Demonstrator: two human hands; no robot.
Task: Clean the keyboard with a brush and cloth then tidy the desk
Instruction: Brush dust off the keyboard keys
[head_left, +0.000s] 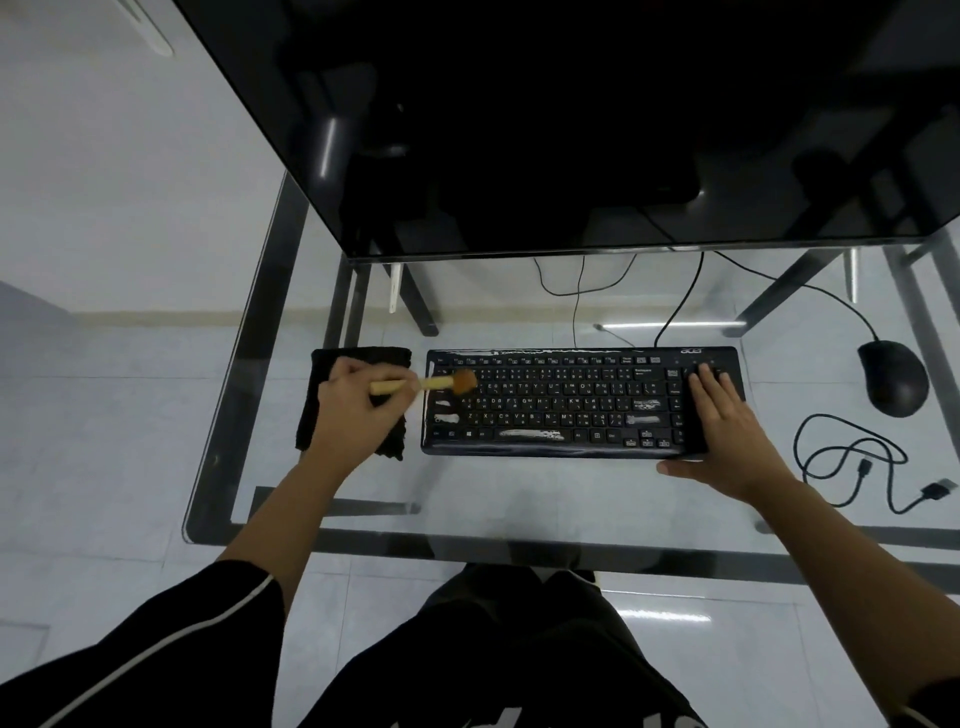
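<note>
**Brush on the upper-left keys, right hand bracing the keyboard**

My left hand (353, 405) is closed round the pale wooden handle of a small brush (434, 383), fingers curled, the handle lying roughly level and pointing right. Its brown bristle head rests on the keys at the upper-left corner of the black Acer keyboard (571, 402). The hand itself hovers over a black cloth (317, 400) that lies flat on the glass, just beside the keyboard's left edge.

My right hand (722, 426) is spread flat and open, gripping nothing. Fingers press on the number pad at the keyboard's right end; the thumb lies along the front edge, touching the glass desk (467, 488).

White smears show on the space bar, on several left-column keys and on a key toward the right of the lower rows.

Keyboard sits centred on the desk, below the dark monitor (571, 130). A black mouse (893, 378) lies well to its right. A loose black USB cable (857, 462) is coiled nearer me, beside my right wrist.
</note>
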